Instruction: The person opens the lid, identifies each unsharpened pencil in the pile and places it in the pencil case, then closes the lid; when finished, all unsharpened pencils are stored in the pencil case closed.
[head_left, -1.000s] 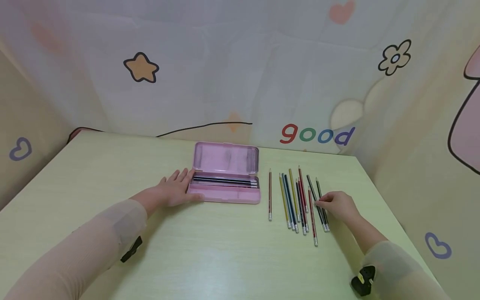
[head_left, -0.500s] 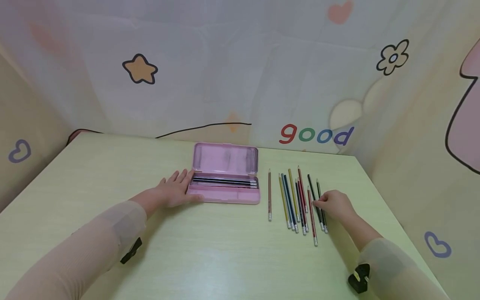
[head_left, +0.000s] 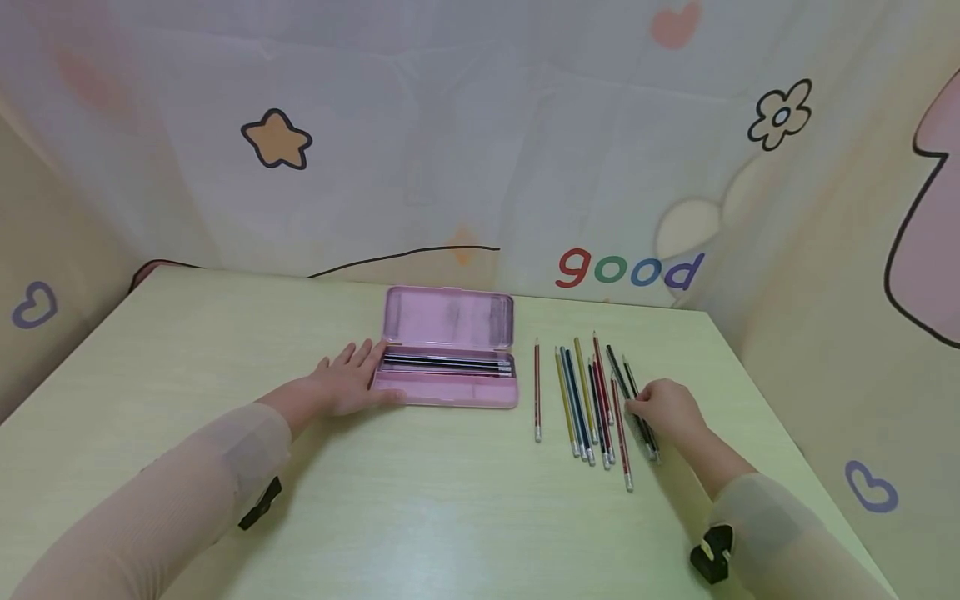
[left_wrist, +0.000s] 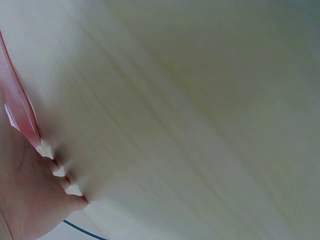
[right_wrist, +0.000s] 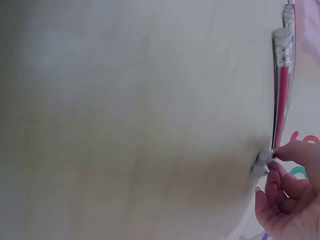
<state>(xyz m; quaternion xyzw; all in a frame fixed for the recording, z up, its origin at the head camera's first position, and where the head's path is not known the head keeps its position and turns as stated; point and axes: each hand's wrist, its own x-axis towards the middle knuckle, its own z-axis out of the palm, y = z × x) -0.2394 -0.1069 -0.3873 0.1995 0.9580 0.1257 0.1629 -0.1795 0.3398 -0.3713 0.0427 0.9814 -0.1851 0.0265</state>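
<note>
A pink pencil case (head_left: 495, 390) lies with its lid up near the back of the table, several dark pencils (head_left: 442, 362) in its tray. My left hand (head_left: 348, 385) rests against the case's left end, fingers spread and thumb along the front edge. In the left wrist view that hand (left_wrist: 30, 185) touches the pink case (left_wrist: 22, 107). To the right, my right hand (head_left: 669, 410) pinches two dark pencils (head_left: 618, 367) between thumb and fingers, low over the table. Their blurred eraser ends (right_wrist: 262, 162) show by the fingertips in the right wrist view.
Red, yellow and blue pencils (head_left: 585, 408) lie in a loose row left of my right hand, eraser ends toward me. A single red pencil (head_left: 537, 392) lies apart, nearer the case. A printed cloth (head_left: 420, 150) hangs behind the table (head_left: 450, 500).
The two dark pencils have turned under my right hand, tips swinging left and eraser ends slightly right. My left hand stays at the case. The head view has shifted slightly.
</note>
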